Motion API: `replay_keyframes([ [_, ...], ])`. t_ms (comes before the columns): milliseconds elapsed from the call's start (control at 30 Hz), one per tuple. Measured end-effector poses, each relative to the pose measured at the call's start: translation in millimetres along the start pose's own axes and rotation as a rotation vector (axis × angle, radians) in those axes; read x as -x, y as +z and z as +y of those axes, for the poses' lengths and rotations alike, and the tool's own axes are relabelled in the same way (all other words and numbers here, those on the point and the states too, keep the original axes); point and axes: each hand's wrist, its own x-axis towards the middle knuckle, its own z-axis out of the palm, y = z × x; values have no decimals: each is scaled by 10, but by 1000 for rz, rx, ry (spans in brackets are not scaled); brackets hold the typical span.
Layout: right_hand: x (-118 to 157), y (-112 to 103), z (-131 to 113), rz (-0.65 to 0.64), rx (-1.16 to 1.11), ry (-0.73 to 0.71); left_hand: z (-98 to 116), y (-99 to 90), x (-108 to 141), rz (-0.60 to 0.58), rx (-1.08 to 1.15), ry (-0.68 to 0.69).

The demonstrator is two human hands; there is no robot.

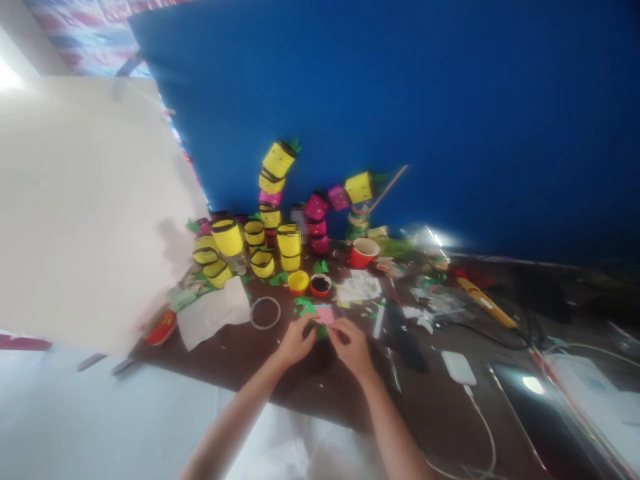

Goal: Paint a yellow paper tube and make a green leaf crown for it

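Near the middle of the dark table, my left hand (299,339) and my right hand (352,345) meet fingertip to fingertip. Between them is a small pink piece of paper (325,313), pinched by both, though blur hides the exact grip. Bits of green paper (304,306) lie just beyond my fingers. Close behind stand a small yellow cup (299,283) and a cup with dark contents (321,285). To the left of my left hand lies a clear ring, possibly a roll of tape (265,313).
Yellow and magenta paper cylinders (226,237) are stacked along the blue wall (425,100). A red cup (364,253) stands behind my right hand. Rightward lie a yellow-handled tool (486,303), a white charger (459,368) with its cable and a dark tablet-like device (540,420). White paper (215,312) lies left.
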Motion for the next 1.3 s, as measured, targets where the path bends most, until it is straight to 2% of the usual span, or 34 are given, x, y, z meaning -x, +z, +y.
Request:
replay_keyframes([
  [133,-5,20,9,31,-2,2,-55,30,-9,35,70,-35],
  [333,36,27,26,146,77,-58,-33,29,-3,35,130,-55],
  [600,81,125,111,60,213,-190,20,8,5,13,121,-47],
  [1000,98,170,129,-25,350,-237,28,3,6,0,78,-48],
  [1300,61,154,67,-44,352,-211,38,-3,-1,30,88,-50],
])
